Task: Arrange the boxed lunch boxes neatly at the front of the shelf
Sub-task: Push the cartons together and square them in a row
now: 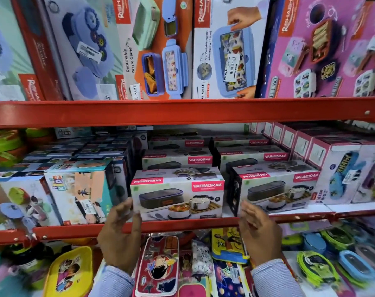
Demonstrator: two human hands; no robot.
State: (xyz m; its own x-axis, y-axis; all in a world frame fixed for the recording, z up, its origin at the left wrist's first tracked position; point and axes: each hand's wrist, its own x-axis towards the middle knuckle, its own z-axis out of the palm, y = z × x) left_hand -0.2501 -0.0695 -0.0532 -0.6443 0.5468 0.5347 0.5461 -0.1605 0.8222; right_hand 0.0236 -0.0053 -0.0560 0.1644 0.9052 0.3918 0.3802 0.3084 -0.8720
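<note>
A white Varmora lunch box carton (178, 196) stands at the front of the middle red shelf (182, 225), facing me squarely. My left hand (120, 234) touches its lower left corner with fingers spread. A second Varmora carton (276, 189) sits just to the right, turned a little so its dark left side shows. My right hand (258, 230) is raised flat in front of that carton's lower left corner, fingers apart, holding nothing. More Varmora cartons (178, 160) stand in rows behind both.
A teal kids lunch box carton (83, 189) stands left of the Varmora row, pink-and-white cartons (341, 179) to the right. Large Rishabh cartons (227, 48) fill the upper shelf. Loose pouches and lunch boxes (158, 266) lie on the shelf below my hands.
</note>
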